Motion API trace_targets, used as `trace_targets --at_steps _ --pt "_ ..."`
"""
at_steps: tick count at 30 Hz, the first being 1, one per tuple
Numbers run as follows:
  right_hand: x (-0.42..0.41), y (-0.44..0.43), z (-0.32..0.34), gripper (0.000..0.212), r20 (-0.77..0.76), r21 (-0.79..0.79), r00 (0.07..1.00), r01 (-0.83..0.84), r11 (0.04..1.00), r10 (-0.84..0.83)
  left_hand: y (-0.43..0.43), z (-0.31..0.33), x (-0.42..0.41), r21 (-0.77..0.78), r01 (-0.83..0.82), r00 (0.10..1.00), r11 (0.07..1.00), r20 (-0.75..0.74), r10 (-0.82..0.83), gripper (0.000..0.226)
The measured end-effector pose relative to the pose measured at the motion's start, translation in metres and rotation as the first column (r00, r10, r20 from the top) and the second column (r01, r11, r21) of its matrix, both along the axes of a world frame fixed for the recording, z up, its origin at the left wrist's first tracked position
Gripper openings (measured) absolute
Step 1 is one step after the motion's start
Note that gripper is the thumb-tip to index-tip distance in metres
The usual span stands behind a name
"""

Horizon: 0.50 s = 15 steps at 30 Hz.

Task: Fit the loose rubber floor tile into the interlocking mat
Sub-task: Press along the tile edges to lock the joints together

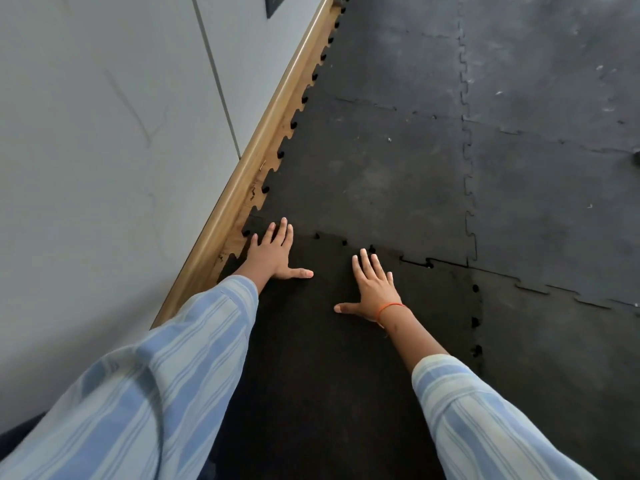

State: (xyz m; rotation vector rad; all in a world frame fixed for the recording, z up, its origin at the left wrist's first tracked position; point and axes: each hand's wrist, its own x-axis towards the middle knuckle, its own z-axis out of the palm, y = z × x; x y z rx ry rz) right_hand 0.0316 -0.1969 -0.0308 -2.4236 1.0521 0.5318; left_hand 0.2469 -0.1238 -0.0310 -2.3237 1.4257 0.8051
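A black rubber floor tile (332, 358) lies flat in front of me, darker than the mat (374, 174) around it. Its far edge meets the mat along a toothed seam, with small gaps showing between the teeth near the middle and right. Gaps also show along its right edge. My left hand (273, 252) rests flat on the tile's far left corner, fingers spread. My right hand (372, 287) lies flat near the far edge, palm down, fingers apart, an orange thread on the wrist. Neither hand grips anything.
A grey wall (104, 150) with a wooden skirting board (242, 174) runs along the left; bare wood floor shows between skirting and the mat's toothed edge. Interlocked grey mat tiles (554, 168) stretch ahead and to the right. My striped sleeves cover the near part of the tile.
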Motion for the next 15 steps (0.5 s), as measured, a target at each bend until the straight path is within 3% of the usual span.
trace_targets --at_steps 4,11,15 --pt "-0.005 -0.006 0.003 0.136 -0.023 -0.048 0.994 0.106 0.993 -0.107 -0.013 0.004 -0.043 -0.152 0.245 0.965 0.958 -0.056 -0.256 0.087" --pt "-0.012 -0.012 -0.003 0.147 -0.063 -0.061 0.985 0.157 0.986 -0.161 -0.028 -0.002 -0.056 -0.007 0.179 0.981 0.984 -0.069 -0.179 0.083" --pt "-0.007 -0.014 0.0 0.147 -0.103 -0.043 0.983 0.151 0.988 -0.155 -0.039 0.009 -0.064 0.105 0.171 0.985 0.98 0.006 -0.173 0.083"
